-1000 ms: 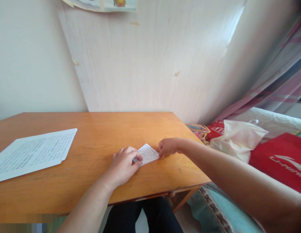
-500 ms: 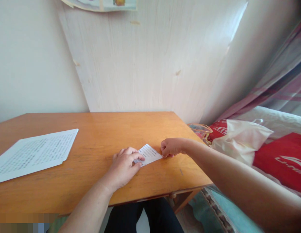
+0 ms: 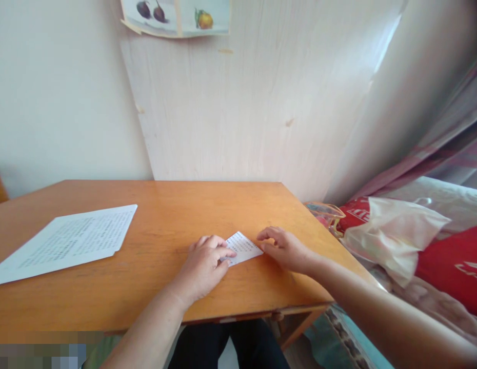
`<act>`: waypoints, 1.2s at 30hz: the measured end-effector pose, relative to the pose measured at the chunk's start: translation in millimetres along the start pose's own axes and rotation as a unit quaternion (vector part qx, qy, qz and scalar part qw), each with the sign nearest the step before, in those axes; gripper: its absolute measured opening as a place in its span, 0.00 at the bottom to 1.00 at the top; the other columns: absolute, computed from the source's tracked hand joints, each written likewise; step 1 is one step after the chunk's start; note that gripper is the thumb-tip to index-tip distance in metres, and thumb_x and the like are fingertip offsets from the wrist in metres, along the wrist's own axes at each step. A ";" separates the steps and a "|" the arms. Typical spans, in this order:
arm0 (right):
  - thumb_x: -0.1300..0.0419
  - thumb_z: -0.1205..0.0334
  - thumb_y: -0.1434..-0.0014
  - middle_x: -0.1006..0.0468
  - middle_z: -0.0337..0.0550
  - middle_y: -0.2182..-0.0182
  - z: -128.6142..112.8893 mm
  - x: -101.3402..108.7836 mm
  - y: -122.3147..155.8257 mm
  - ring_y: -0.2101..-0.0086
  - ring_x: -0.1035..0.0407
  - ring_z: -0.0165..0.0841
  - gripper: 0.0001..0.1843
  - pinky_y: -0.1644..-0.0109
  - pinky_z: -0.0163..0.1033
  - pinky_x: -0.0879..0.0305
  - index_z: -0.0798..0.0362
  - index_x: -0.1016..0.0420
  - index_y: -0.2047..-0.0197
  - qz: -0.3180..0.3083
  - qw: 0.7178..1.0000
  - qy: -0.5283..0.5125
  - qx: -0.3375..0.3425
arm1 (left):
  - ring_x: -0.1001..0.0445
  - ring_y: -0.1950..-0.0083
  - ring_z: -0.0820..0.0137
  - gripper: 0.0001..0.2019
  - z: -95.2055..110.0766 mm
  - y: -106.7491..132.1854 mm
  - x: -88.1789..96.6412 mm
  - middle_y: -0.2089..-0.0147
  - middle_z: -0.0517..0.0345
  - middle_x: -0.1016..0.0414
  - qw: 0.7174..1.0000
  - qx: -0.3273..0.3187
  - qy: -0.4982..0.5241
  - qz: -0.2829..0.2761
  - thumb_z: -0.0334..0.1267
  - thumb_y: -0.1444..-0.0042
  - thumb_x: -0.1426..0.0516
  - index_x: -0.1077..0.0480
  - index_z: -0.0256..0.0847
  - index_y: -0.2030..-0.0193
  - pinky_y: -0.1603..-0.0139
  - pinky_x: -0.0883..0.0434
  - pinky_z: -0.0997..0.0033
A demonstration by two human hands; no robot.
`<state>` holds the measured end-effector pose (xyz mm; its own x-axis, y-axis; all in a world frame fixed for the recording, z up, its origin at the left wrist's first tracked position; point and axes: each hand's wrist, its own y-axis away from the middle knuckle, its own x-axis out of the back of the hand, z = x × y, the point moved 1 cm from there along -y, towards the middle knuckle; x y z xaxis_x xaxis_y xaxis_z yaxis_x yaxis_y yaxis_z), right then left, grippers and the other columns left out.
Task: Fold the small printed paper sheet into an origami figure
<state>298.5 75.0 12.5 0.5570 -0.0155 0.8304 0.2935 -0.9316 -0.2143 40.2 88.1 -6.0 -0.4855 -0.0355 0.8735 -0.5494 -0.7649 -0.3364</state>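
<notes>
A small folded sheet of printed paper (image 3: 244,248) lies on the wooden table (image 3: 177,205) between my hands, one corner pointing away from me. My left hand (image 3: 208,264) rests flat over its left side, fingers stretched out and covering part of it. At the paper's right corner is my right hand (image 3: 281,247), its fingers loosely curved and apart. The thumb is close to that corner; whether it touches the paper I cannot tell. Nothing shows inside the right hand.
A larger stack of printed sheets (image 3: 80,238) lies on the table's left side. Right of the table are a white plastic bag (image 3: 396,230) and a red bag (image 3: 454,261). A fruit picture (image 3: 177,18) hangs on the wall panel behind.
My right hand has gone from a closed fist at the paper's right corner to loosened, parted fingers. My left hand still presses on the paper. The view has shifted slightly.
</notes>
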 end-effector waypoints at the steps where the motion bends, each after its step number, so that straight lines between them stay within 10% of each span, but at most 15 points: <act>1: 0.46 0.65 0.36 0.20 0.47 0.53 -4.7 -1.5 6.5 0.51 0.30 0.37 0.13 0.43 0.43 0.38 0.53 0.25 0.50 -0.003 0.997 0.022 0.070 | 0.32 0.46 0.60 0.15 0.7 0.2 0.2 0.49 0.58 0.25 1.000 -0.007 -0.003 0.003 0.31 0.41 0.42 0.20 0.53 0.52 0.44 0.35 0.58; 5: 0.45 0.61 0.33 0.23 0.47 0.44 -23.3 -5.6 28.9 0.41 0.37 0.44 0.19 0.37 0.51 0.45 0.49 0.27 0.41 -0.025 0.985 0.124 0.116 | 0.32 0.48 0.61 0.13 4.5 1.4 2.7 0.53 0.56 0.25 1.000 -0.025 -0.014 0.010 0.33 0.38 0.43 0.21 0.51 0.52 0.46 0.35 0.59; 14: 0.45 0.57 0.33 0.19 0.49 0.55 -64.8 -18.3 53.8 0.54 0.30 0.46 0.15 0.49 0.52 0.41 0.51 0.25 0.47 -0.024 0.976 0.206 0.071 | 0.31 0.50 0.59 0.15 15.5 3.4 11.2 0.56 0.54 0.23 0.996 -0.016 -0.090 -0.014 0.30 0.37 0.47 0.22 0.49 0.53 0.52 0.39 0.57; 25: 0.42 0.60 0.38 0.21 0.49 0.51 -106.3 -43.3 75.3 0.53 0.30 0.44 0.20 0.47 0.47 0.35 0.52 0.29 0.43 -0.036 0.991 0.056 0.119 | 0.35 0.37 0.55 0.12 18.1 12.1 8.7 0.41 0.58 0.24 0.996 0.002 -0.090 -0.016 0.41 0.33 0.47 0.25 0.51 0.48 0.40 0.46 0.47; 36: 0.44 0.68 0.37 0.19 0.48 0.56 -20.7 -5.0 38.3 0.55 0.29 0.40 0.15 0.48 0.43 0.35 0.53 0.23 0.48 0.028 0.992 0.123 0.021 | 0.31 0.45 0.59 0.12 15.7 10.8 13.7 0.49 0.56 0.23 0.996 -0.015 -0.078 -0.038 0.35 0.36 0.46 0.24 0.52 0.50 0.43 0.41 0.54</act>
<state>290.8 31.9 10.8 0.3680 -0.1600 0.9160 0.3032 -0.9106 -0.2809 38.3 69.3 7.9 -0.3309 -0.0797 0.9403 -0.6019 -0.7496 -0.2754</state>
